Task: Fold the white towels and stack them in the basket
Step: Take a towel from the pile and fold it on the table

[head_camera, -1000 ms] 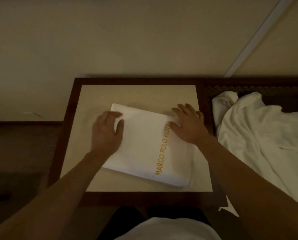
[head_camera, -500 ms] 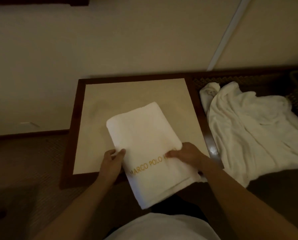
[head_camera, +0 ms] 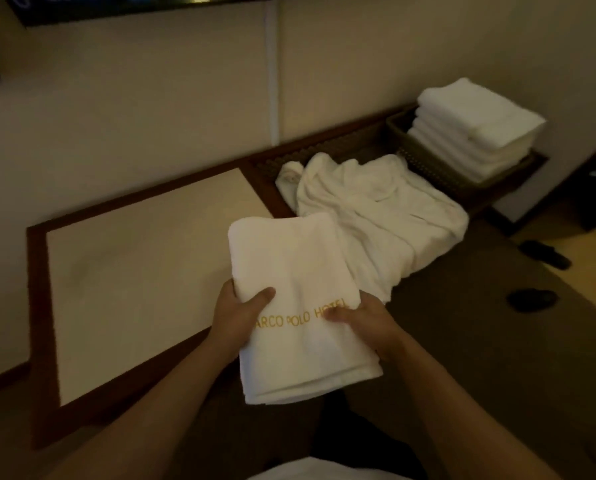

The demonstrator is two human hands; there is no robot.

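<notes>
Folded towel (head_camera: pixel 289 292) above dim, cream-topped, dark-framed table (head_camera: pixel 133 271)

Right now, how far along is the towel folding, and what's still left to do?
Done: a stack of folded towels already sits in the basket at far right. In hand: both hands, left and right, grip a folded towel with gold lettering, lifted off the table. Left: placing it on the stack, then folding the crumpled white pile beside the basket.
</notes>
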